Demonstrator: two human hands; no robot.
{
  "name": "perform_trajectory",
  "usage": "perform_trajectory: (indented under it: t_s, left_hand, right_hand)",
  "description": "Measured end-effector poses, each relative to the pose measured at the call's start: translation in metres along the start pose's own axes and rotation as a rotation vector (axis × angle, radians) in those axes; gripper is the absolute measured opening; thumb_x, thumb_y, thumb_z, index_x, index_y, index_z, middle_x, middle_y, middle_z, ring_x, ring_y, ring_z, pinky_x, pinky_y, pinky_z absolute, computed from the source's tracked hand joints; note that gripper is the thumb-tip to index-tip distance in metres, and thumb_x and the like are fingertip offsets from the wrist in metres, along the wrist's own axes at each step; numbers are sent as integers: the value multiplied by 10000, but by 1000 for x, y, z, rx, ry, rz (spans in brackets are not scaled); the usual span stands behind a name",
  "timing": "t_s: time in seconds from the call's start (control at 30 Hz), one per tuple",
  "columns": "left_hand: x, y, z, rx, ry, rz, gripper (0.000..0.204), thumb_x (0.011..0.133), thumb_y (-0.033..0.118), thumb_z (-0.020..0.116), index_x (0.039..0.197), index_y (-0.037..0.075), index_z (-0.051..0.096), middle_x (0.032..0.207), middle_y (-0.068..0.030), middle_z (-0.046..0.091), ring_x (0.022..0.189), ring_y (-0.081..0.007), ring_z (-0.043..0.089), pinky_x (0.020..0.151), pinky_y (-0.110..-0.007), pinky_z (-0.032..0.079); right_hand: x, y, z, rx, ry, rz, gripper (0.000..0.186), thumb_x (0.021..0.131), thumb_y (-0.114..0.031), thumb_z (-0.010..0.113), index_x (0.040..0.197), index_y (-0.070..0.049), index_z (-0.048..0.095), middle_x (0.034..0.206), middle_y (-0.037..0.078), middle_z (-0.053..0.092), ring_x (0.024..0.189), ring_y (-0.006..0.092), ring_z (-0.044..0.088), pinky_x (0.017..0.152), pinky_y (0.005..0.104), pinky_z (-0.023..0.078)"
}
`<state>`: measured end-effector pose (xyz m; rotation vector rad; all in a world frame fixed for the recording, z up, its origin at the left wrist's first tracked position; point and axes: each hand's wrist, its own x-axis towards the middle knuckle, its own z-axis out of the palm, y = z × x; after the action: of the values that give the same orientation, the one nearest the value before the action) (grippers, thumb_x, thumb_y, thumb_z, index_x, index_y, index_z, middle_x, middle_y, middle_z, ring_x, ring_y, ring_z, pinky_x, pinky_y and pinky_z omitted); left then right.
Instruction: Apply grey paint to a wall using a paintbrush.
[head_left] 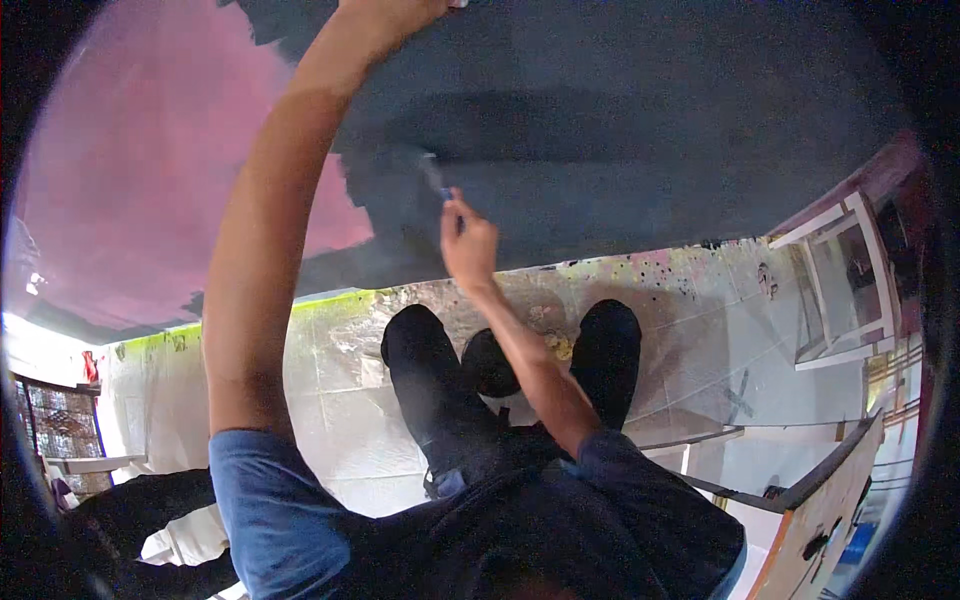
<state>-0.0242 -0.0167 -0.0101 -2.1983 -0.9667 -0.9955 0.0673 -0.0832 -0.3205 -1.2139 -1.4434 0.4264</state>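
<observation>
**Head view: brush on a half-painted wall**

Head camera looks down past the person's own body at a wall (620, 110) that is dark grey across most of its width, with a pink area (140, 190) unpainted on the left. The edge between the 2 colours is ragged and runs down the middle-left of the picture.

The right hand (468, 245) is raised in front of the wall, fingers closed tight around the handle of a small paintbrush (437, 182). The brush points up and to the left, its bristles against the dark grey paint, just right of the pink area. The handle shows a little blue where it leaves the fist.

The left hand (400, 12) reaches far up to the top edge of the picture, where it is cut off; whether its fingers are spread or curled cannot be told. Its forearm crosses the boundary between pink and grey.

Below, 2 dark-trousered legs (440, 390) stand on a pale plastic floor sheet (330, 400) spattered with paint along the foot of the wall. A white frame (840, 290) lies on the sheet at the right. The person wears a blue short-sleeved shirt (270, 510).
</observation>
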Motion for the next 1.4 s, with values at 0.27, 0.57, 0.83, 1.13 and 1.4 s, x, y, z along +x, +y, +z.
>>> perform_trajectory:
  t_s: [0.27, 0.57, 0.83, 1.13, 1.4]
  left_hand:
    - [-3, -19, 3, -200, 81, 65, 1013, 608, 281, 830, 1424, 181, 238, 1498, -106, 132, 1380, -386, 82, 1008, -719, 157]
    - [23, 54, -14, 542, -303, -329, 1053, 599, 246, 836, 1433, 170, 197, 1500, -124, 102, 1377, -401, 61, 1025, -709, 130]
    - [24, 52, -21, 579, -353, -377, 1058, 603, 244, 833, 1435, 170, 183, 1499, -132, 79, 1376, -407, 45, 1020, -712, 135]
    - [26, 61, -13, 567, -358, -398, 1081, 591, 221, 840, 1438, 188, 170, 1500, -119, 85, 1377, -400, 46, 1036, -697, 125]
    - [28, 65, -11, 545, -297, -408, 1063, 578, 159, 824, 1433, 192, 195, 1501, -113, 93, 1387, -383, 34, 1062, -678, 85]
  right_hand:
    - [49, 111, -173, -423, 349, 103, 236, 887, -162, 526, 1023, -6, 639, 796, 160, 667, 669, 254, 633, 610, 372, 471]
    - [41, 129, -146, -350, 506, -44, 260, 885, -143, 498, 1063, -7, 629, 747, 202, 629, 617, 310, 609, 576, 392, 460]
    - [-44, -2, 35, 69, -119, 134, 219, 828, -83, 556, 1006, 22, 627, 758, 167, 632, 664, 290, 633, 571, 375, 469]
    - [-25, 24, 12, 44, -161, 39, 291, 874, -158, 523, 1138, -44, 570, 764, 198, 621, 628, 354, 621, 512, 441, 478]
    - [38, 143, -170, -337, 153, -44, 238, 890, -151, 527, 1039, 2, 633, 988, 194, 653, 686, 245, 667, 592, 344, 496]
